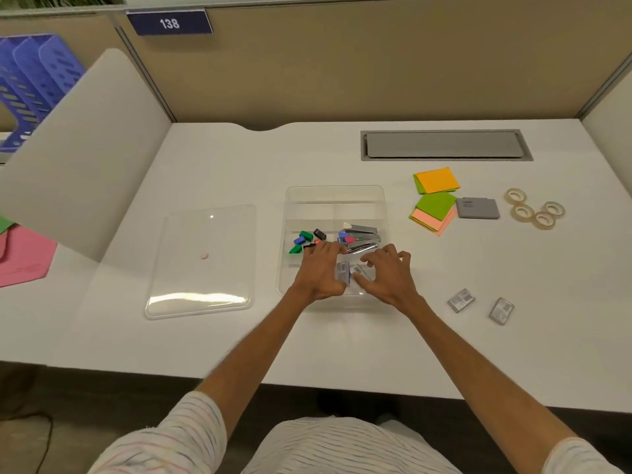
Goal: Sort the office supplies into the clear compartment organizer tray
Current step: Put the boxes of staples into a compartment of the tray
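**Staple boxes going into the near compartment**

Over the near-right compartment of the clear organizer tray (pixel 333 193), both hands at work: left hand (pixel 319 271) and right hand (pixel 388 273) lowered together onto two small staple boxes (pixel 343 270); left grip pinched lightly on the nearer box, fingers curled against it; right grip half open, fingertips spread and resting on or just above the second box, firm hold or mere nudge impossible to tell.

Judged step: settling staple boxes in their compartment; next call likely a reach to the right for the two staple boxes (pixel 461 300) left on the bench (pixel 239 159), near the tray's right side, then placing beside those already in.

Counted: four staple boxes in all, two in the tray, two outside; about three staplers (pixel 360 236) piled in the middle-right compartment, exact number unclear; roughly seven small coloured erasers (pixel 305 236) in the middle-left; far compartments bare; two stacks of sticky notes (pixel 436 179), one grey pad (pixel 477 208), four tape rolls (pixel 535 208) waiting to the right; one clear lid (pixel 201 261) lying left of the tray.
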